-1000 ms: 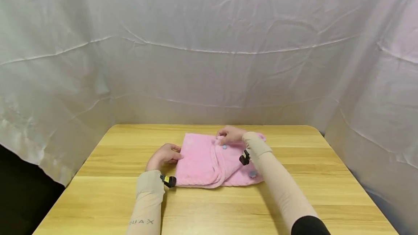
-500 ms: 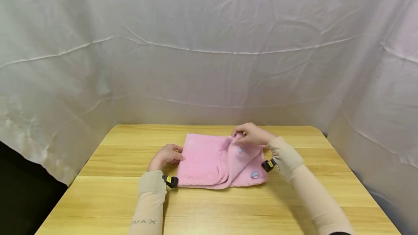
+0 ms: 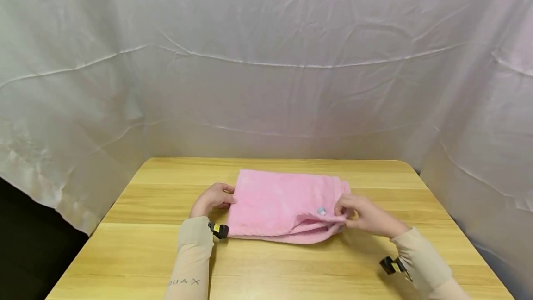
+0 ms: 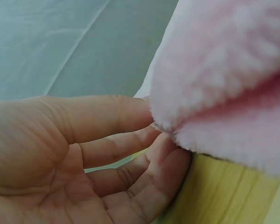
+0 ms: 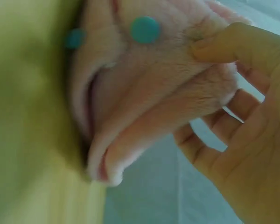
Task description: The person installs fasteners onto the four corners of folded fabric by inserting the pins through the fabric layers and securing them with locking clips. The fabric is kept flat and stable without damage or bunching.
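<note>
A pink plush towel (image 3: 270, 203) with blue round buttons lies folded on the wooden table. At its left edge my left hand (image 3: 213, 199) pinches the fold. The left wrist view has the thumb of that hand (image 4: 79, 154) on the upper side of the plush edge (image 4: 214, 74) and the fingers below. My right hand (image 3: 368, 214) grips the towel's near right corner, which is slightly raised and gapes in loose layers. Seen from the right wrist, thumb and fingers hold a layered flap close to a blue button (image 5: 145, 29). A second button (image 5: 75, 38) shows farther left.
The light wooden table (image 3: 266, 272) has rounded far corners. Pale grey fabric (image 3: 266, 91) hangs behind it and on both sides. A small black camera is strapped to each wrist.
My right hand has moved right and toward me, drawing the flap across the towel to its near right corner. The left hand stays at the left edge.
</note>
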Tool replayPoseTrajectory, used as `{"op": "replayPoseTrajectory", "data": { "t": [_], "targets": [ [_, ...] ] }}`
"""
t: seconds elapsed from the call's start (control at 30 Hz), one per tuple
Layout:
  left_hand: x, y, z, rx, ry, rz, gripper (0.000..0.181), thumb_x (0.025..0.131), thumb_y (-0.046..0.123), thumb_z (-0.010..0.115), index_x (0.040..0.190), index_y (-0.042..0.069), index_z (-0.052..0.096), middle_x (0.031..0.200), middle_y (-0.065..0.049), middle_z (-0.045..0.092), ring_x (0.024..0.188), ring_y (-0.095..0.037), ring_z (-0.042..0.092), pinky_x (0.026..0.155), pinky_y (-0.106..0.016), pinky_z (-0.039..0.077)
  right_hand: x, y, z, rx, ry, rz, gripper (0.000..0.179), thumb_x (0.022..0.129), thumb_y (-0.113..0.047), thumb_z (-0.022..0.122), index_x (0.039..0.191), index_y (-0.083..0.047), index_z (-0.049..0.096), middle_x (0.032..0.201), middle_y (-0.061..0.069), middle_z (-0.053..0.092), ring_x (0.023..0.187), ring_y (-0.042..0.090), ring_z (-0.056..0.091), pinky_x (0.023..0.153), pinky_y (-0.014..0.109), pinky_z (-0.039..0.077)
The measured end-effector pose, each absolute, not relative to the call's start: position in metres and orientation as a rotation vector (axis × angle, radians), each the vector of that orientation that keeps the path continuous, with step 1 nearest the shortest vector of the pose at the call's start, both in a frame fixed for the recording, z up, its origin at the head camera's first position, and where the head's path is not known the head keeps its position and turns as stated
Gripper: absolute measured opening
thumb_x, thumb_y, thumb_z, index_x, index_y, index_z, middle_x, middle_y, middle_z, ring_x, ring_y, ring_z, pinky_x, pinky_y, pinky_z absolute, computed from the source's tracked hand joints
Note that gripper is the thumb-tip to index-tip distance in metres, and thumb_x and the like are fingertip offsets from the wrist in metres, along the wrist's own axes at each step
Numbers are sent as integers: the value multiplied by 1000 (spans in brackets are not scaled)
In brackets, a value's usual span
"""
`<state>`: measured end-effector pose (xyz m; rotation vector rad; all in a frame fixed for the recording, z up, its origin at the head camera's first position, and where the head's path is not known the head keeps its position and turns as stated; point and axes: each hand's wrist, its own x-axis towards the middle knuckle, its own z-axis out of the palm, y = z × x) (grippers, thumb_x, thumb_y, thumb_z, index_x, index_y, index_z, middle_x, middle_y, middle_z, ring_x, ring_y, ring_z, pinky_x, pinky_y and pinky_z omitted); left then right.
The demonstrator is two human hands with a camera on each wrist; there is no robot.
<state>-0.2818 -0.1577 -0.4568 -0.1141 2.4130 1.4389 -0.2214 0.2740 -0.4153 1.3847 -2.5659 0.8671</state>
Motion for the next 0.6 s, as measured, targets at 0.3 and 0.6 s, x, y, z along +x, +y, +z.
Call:
{"op": "replayPoseTrajectory", "data": {
  "t": [0.3,0.6],
  "targets": [
    [-282,-157,-457,-92,2410,1471,47,84,2,69,127,-8,56,117,-21,63,82,-18,64,79,-31,55,-203,286,-434,1407,-2602,675,38,64,5,74,84,-26,63,87,-11,54,82,3,50,71,21,48],
    [-280,-159,-459,-86,2412,1452,46,85,3,69,127,-8,56,120,-22,62,85,-19,65,82,-34,55,-201,283,-435,1389,-2630,491,34,62,1,76,71,-26,58,79,-9,50,74,4,46,65,18,41]
  ]
}}
